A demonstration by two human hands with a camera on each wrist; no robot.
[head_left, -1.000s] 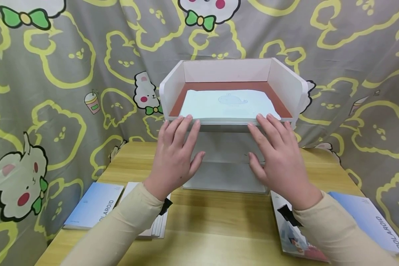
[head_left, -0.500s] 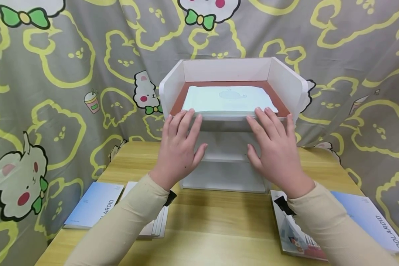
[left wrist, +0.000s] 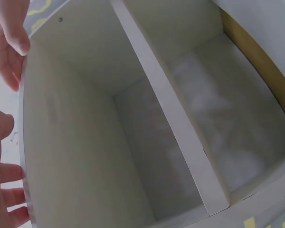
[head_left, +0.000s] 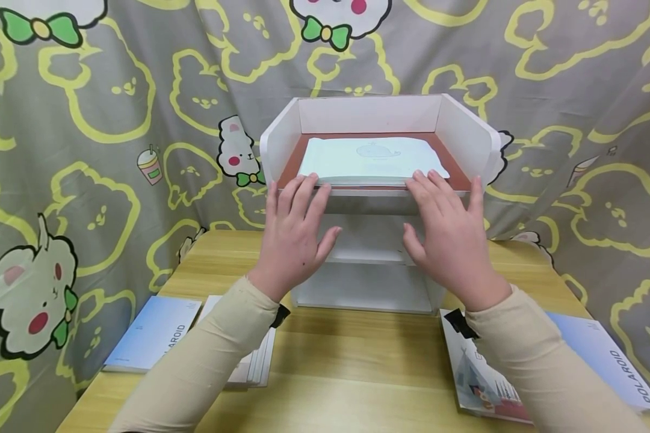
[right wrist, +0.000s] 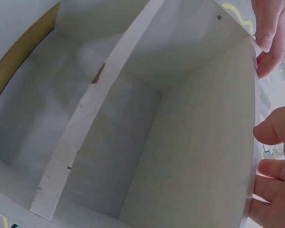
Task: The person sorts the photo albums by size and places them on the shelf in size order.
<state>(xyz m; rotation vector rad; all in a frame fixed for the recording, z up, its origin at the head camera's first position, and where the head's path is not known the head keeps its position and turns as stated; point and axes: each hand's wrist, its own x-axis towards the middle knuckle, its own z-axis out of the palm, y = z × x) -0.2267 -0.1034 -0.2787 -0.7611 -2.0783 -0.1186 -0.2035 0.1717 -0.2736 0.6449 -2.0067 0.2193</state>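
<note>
A pale, thick book [head_left: 357, 157] with a faint whale drawing lies flat on the brown-floored top tier of a white shelf unit [head_left: 371, 115]. At its near edge, my left hand [head_left: 291, 240] touches the left corner with extended fingertips. My right hand [head_left: 452, 240] does the same at the right corner. Both thumbs hang below the tier's front edge, apart from the book. In the left wrist view, the left hand [left wrist: 2, 190] is at the shelf's edge, as is the right hand [right wrist: 278, 175] in the right wrist view.
Two lower compartments [right wrist: 118, 156] are divided by a white board [left wrist: 168, 107]. On the wooden table [head_left: 336, 373] lie a blue book [head_left: 154, 331] and a white stack [head_left: 256, 364] at left. A picture book [head_left: 482, 382] and another blue book [head_left: 601, 355] lie at right.
The book has slid back from the front edge, deeper onto the top tier. Both hands have moved forward with it, fingertips staying along its near edge.
</note>
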